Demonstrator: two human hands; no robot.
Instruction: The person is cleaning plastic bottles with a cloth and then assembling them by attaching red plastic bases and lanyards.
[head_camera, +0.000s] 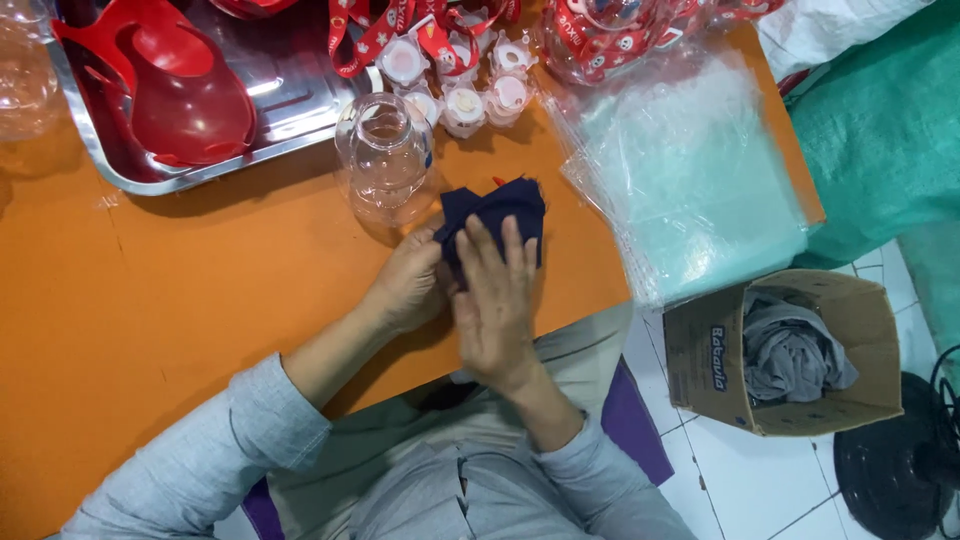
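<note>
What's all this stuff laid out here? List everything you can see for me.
dark cloth: one, navy, on the table under both hands
clear bottle: one, see-through, lying beside the cloth
table: one, orange top
metal tray: one, silver, top left
red plastic pieces: a few, red, in the tray
small caps: several, white and pinkish, top centre
red straps: several, red with white print, top edge
clear plastic bags: a stack, see-through, right end of the table
cardboard box: one, brown, on the floor, grey cloth inside
left hand: at the cloth's left edge
right hand: flat on the cloth
</note>
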